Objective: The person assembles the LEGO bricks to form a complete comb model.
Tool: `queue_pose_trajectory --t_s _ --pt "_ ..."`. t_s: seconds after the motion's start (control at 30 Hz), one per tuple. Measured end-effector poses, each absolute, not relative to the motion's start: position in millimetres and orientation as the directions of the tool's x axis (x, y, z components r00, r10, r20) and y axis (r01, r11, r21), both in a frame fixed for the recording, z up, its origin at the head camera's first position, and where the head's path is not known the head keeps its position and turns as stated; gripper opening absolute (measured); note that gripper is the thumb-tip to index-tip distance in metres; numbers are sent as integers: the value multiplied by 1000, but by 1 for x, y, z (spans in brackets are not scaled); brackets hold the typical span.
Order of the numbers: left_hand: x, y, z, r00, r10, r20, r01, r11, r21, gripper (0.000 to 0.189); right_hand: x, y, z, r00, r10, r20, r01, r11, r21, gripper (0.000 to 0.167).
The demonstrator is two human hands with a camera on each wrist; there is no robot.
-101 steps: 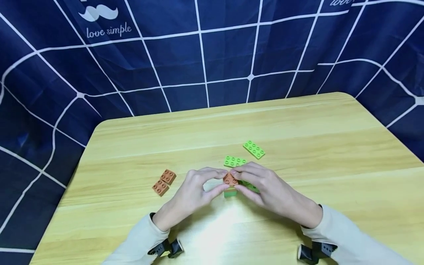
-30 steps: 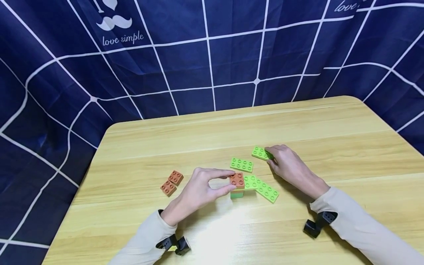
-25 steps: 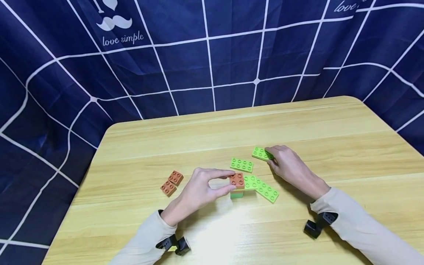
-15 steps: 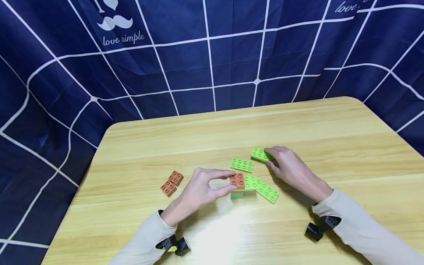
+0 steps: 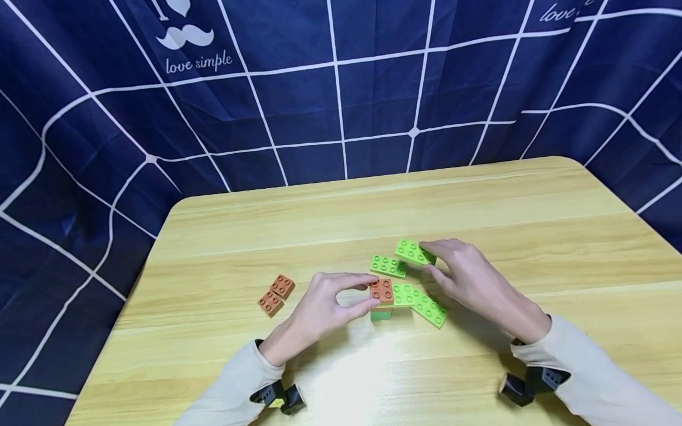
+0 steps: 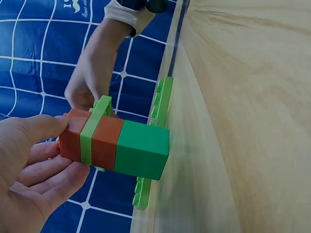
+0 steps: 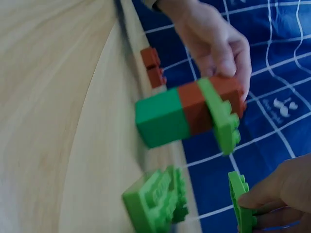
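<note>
A small stack of toy building bricks stands in the middle of the table: a green block (image 6: 143,149) at the bottom, an orange brick (image 6: 106,143) above it, then a lime plate (image 5: 403,294) jutting out to the right, and an orange brick (image 5: 381,291) on top. Thumb and fingers of my left hand (image 5: 318,305) pinch that top brick from its left. Behind and right of the stack, my right hand (image 5: 474,283) pinches a second lime plate (image 5: 409,251) by its right end. The right wrist view shows this lifted plate (image 7: 239,196) with studs facing away from the table.
Two more lime plates lie on the table (image 5: 213,361): one plate (image 5: 387,265) just behind the stack, another plate (image 5: 433,312) angled at its right. Two orange bricks (image 5: 271,302) sit corner to corner on the left. A dark blue gridded curtain (image 5: 277,89) hangs behind.
My right hand has left the stack, grasped the far lime plate, and now brings it left and toward the stack, tilted. My left hand keeps its pinch on the top orange brick.
</note>
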State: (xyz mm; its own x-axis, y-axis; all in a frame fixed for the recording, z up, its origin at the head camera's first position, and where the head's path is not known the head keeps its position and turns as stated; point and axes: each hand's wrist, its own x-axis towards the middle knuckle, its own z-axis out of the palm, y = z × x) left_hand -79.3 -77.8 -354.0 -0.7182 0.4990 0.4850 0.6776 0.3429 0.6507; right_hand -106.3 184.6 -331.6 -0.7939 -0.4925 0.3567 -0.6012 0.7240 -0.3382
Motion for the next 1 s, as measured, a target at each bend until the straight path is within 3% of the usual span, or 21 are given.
queue_pose_trajectory --t_s 0.37,0.57,0.7,0.77,0.9,1.0 --pt "-78 -76 -355 -752 483 448 621 293 727 62 -83 176 -314 -686 -566 458 -725 589 -357 42" --pt "-78 -76 -354 -762 479 436 606 292 740 63 -75 171 -313 -618 -610 496 -785 521 -336 41" --pt "-78 -76 -355 -768 475 428 589 265 763 62 -72 169 -315 -575 -648 500 -817 488 -307 32" --pt "-78 -76 -356 -763 471 442 596 246 765 62 -72 168 -317 -535 -665 522 -843 461 -277 36" --pt "-80 -77 -357 -710 473 521 672 234 703 59 -73 167 -319 -476 -685 552 -876 425 -228 52" --pt "-82 -79 -357 -599 516 613 792 266 549 52 -73 167 -319 -464 -692 553 -881 423 -211 53"
